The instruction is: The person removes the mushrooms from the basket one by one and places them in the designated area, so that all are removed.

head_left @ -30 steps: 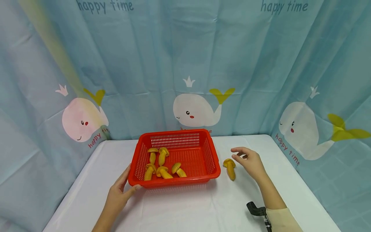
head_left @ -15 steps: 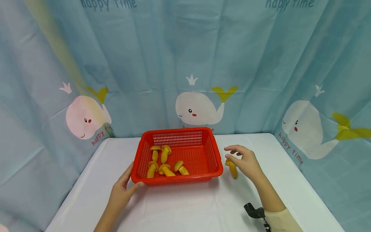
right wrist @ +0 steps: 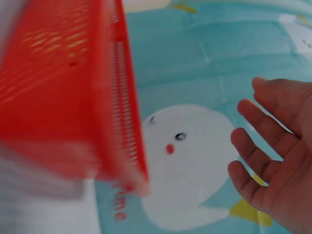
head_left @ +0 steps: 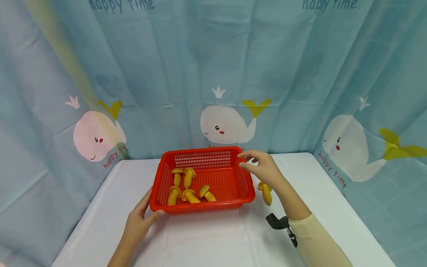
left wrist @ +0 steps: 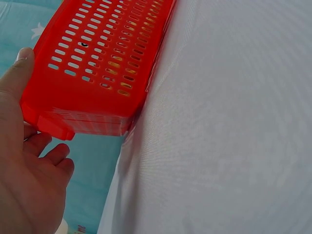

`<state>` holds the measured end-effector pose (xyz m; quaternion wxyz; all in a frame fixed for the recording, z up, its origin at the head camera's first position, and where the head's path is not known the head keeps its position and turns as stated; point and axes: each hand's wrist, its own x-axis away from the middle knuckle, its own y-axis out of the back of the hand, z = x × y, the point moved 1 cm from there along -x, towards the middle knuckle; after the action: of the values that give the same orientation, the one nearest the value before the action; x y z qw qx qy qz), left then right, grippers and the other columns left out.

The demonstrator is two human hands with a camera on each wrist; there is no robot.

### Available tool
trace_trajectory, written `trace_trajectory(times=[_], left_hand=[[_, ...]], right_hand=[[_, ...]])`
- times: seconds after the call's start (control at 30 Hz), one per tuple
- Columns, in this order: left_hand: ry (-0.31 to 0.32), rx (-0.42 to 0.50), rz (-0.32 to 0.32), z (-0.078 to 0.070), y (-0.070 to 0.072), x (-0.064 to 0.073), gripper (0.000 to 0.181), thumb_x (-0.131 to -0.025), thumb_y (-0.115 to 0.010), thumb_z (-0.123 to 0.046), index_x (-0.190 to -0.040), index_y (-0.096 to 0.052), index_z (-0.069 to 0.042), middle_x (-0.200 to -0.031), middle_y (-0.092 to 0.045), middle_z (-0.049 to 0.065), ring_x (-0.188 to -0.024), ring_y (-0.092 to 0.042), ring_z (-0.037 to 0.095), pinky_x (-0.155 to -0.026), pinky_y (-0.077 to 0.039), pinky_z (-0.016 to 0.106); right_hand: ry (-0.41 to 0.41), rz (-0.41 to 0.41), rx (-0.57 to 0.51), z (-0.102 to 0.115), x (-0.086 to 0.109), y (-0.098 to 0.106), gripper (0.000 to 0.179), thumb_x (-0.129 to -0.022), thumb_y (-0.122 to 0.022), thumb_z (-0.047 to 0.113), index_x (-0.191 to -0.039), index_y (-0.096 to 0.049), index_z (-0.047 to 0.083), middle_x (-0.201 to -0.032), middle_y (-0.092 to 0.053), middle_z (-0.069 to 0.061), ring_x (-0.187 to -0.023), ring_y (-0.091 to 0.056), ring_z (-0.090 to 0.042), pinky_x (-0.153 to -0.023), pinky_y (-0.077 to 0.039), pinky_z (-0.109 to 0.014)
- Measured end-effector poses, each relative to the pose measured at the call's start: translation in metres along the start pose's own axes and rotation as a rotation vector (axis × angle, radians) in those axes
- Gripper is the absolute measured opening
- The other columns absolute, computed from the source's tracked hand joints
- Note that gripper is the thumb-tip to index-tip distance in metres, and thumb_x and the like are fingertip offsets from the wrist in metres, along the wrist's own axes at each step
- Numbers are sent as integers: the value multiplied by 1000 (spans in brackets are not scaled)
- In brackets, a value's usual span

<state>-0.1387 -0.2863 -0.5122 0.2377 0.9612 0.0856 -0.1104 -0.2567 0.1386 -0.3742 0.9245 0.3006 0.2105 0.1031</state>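
Observation:
A red plastic basket [head_left: 207, 207] stands on the white table with several yellow-brown mushrooms [head_left: 188, 178] inside, mostly toward its left. My left hand [head_left: 137, 221] holds the basket's near left corner; the left wrist view shows the thumb on one side and the fingers round the other. Over the right rim hovers my right hand [head_left: 261, 167], its fingers loosely bent and apart, with nothing between them. The right wrist view shows the same empty fingers beside the blurred basket [right wrist: 53, 112]. One mushroom [head_left: 266, 194] lies on the table right of the basket, partly below the right forearm.
The white-covered table [head_left: 207, 241] extends in front of the basket and to both sides. A light blue curtain [head_left: 160, 74] with whale prints hangs behind and along the sides. A black curved device [head_left: 278, 222] is strapped at my right wrist.
My right hand has moved left, from beside and over the loose mushroom to above the basket's right rim. That mushroom stays on the table. The left hand keeps its place at the corner.

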Motion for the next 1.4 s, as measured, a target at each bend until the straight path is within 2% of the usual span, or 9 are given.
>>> trace_trajectory(times=[0.17,0.3,0.5,0.67,0.77,0.87,1.03,1.27,1.4], left_hand=[[1,13,9,0,-1,1,86,-92,-78,-19,-162,-30,-30,-166,-33,-5,-148,-27,-8,-106,-26,0],[15,1,4,-1,0,0,86,-92,-78,-22,-162,-30,-31,-166,-33,-7,-146,-27,-11,-105,-26,0],[-5,13,2,2,0,-1,87,-91,-80,-19,-162,-30,-30,-166,-33,-9,-146,-27,-12,-106,-27,0],[-8,4,-4,-2,2,0,88,-90,-80,-20,-162,-30,-29,-166,-33,-8,-145,-27,-14,-106,-27,0],[-5,8,-3,-3,2,-1,87,-90,-80,-21,-162,-31,-30,-166,-33,-9,-145,-27,-13,-106,-27,0],[-2,7,2,-2,1,0,87,-91,-80,-22,-162,-31,-29,-166,-33,-7,-145,-26,-14,-105,-26,0],[-8,-3,0,-2,1,1,87,-91,-79,-20,-162,-30,-27,-166,-33,-3,-145,-26,-13,-105,-26,0],[18,-43,-2,-3,1,1,87,-90,-80,-28,-161,-30,-35,-166,-33,-7,-145,-24,-15,-103,-24,-1],[-11,-30,-6,-1,1,0,88,-90,-80,-23,-162,-30,-33,-166,-33,-3,-148,-26,-8,-104,-24,-1]], right_hand=[[55,45,-34,24,-32,-1,23,-94,-77,27,-116,-76,23,-112,-73,4,-102,-62,-20,-90,-53,-42],[93,90,-60,34,-61,-10,21,-95,-76,25,-116,-76,23,-114,-73,6,-99,-64,-20,-86,-56,-39],[95,190,-91,38,-102,-34,18,-96,-74,21,-114,-76,20,-118,-72,-1,-100,-66,-23,-81,-57,-39],[99,267,-112,43,-127,-60,24,-96,-73,18,-120,-75,14,-123,-72,-3,-108,-65,-25,-88,-57,-37],[92,316,-139,42,-135,-77,28,-97,-72,19,-124,-73,10,-125,-71,-4,-113,-65,-23,-96,-56,-38],[65,353,-136,37,-139,-95,30,-97,-72,21,-125,-72,11,-125,-71,-2,-115,-65,-20,-99,-55,-38],[51,370,-66,25,-143,-123,30,-96,-74,22,-125,-73,14,-123,-72,-1,-115,-65,-19,-97,-56,-35],[9,411,44,12,-143,-152,32,-97,-73,17,-128,-72,11,-124,-72,-1,-120,-63,-21,-100,-55,-35],[-2,440,57,7,-142,-164,33,-96,-73,15,-129,-71,10,-127,-71,-3,-121,-62,-22,-101,-54,-36]])
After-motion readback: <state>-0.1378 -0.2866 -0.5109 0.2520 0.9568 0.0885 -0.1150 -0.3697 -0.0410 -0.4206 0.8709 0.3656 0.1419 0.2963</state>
